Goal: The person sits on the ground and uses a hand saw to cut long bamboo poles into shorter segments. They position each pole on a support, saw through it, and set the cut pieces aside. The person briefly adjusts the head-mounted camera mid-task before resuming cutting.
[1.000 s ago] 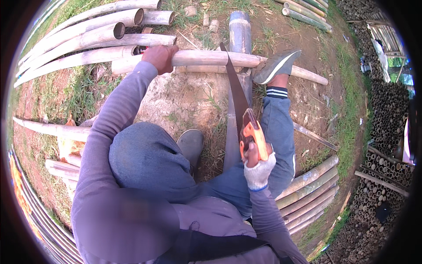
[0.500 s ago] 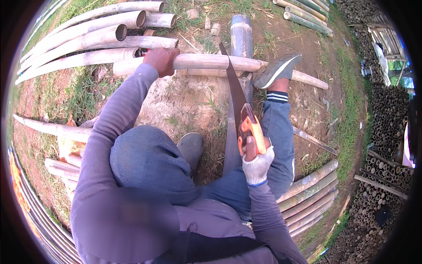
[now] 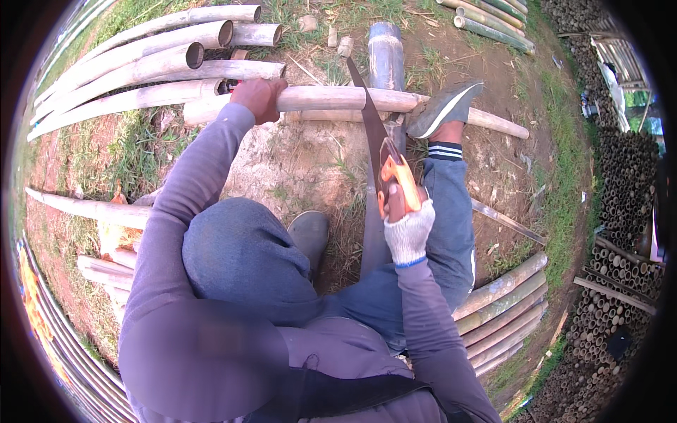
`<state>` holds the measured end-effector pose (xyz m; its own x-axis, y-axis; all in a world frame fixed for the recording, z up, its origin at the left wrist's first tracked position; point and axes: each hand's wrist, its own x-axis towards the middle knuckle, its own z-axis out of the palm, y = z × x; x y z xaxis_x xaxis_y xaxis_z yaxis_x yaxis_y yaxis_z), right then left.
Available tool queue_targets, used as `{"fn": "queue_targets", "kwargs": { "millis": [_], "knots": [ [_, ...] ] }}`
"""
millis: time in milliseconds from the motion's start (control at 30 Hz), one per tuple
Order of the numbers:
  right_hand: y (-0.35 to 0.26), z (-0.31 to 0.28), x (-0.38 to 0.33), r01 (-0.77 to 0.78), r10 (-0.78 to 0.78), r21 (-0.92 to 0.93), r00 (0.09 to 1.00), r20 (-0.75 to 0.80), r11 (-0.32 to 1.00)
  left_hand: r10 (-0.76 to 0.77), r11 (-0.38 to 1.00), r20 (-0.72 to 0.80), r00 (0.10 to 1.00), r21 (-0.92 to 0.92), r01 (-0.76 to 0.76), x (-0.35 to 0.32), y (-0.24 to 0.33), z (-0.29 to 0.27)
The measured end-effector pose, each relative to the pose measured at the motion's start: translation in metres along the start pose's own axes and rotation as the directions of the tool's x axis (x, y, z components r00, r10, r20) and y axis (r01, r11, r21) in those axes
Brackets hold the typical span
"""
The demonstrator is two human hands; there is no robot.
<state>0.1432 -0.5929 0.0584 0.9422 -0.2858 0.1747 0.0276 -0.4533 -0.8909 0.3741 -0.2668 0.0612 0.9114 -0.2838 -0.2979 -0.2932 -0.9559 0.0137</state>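
Note:
A pale bamboo pole (image 3: 321, 98) lies crosswise in front of me, over a thick dark bamboo post (image 3: 386, 60). Bare and closed, my left hand (image 3: 259, 100) grips the pole near its left end. In a white knit glove with the fingertips showing, my right hand (image 3: 409, 220) is wrapped round the orange handle of a handsaw (image 3: 371, 130). The brown blade crosses the pole just left of the post, teeth against it; the depth of any cut is too small to tell. My right shoe (image 3: 448, 111) presses on the pole right of the blade.
Several cut bamboo poles (image 3: 151, 65) are stacked at the far left. More poles (image 3: 502, 310) lie at the lower right, and green ones (image 3: 493, 27) at the far right. Bamboo offcuts (image 3: 344, 46) sit on the dirt. Bundled bamboo ends (image 3: 624, 176) line the right side.
My right hand has pushed the saw forward and up, so more of the blade reaches past the pole. My left hand and foot stay on the pole.

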Motion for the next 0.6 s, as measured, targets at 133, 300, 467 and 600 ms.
{"fn": "queue_targets", "kwargs": {
  "millis": [133, 300, 467, 600],
  "knots": [
    [-0.047, -0.065, -0.094, -0.215, 0.210, 0.079, 0.975, 0.065, 0.973, 0.004, 1.000, -0.081, 0.997, -0.027, -0.006, -0.003, -0.004, 0.017],
    [0.015, 0.021, 0.029, 0.014, -0.016, -0.068, 1.000, -0.017, 0.998, 0.018, 0.999, -0.063, 0.998, -0.032, -0.020, 0.004, 0.007, 0.004],
    [-0.001, 0.039, 0.061, 0.032, -0.051, -0.244, 0.996, -0.073, 0.969, 0.018, 1.000, -0.008, 1.000, 0.006, -0.018, -0.001, 0.012, 0.004],
    [-0.003, -0.045, -0.081, -0.022, 0.026, -0.058, 0.997, 0.071, 0.998, 0.000, 1.000, -0.055, 0.999, 0.000, 0.000, -0.009, -0.008, 0.019]
  ]
}}
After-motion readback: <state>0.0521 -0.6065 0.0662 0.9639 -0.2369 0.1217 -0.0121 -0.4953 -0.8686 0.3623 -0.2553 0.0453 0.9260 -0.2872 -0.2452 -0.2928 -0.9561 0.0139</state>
